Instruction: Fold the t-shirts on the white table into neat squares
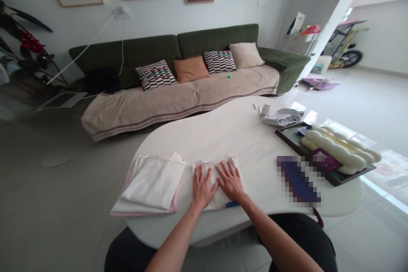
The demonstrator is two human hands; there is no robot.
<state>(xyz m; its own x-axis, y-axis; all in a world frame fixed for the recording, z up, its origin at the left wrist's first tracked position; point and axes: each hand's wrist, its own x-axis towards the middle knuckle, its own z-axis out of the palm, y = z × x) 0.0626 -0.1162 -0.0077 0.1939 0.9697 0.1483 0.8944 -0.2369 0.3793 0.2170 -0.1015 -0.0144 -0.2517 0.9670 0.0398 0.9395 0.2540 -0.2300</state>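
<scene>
My left hand (202, 187) and my right hand (230, 180) lie flat, fingers spread, side by side on a small folded white cloth (216, 165) near the front edge of a white oval table (236, 131). A bit of blue shows under the cloth by my right wrist. Just left of my hands sits a stack of folded white cloths (149, 185) with a pink edge, hanging slightly over the table's left rim.
A dark tray (338, 176) with a cream, lumpy cushion-like object (338, 148) stands at the table's right. Crumpled paper (280, 115) lies beyond it. A green sofa (191, 76) with several cushions lines the far wall. A plant (25, 46) stands at left.
</scene>
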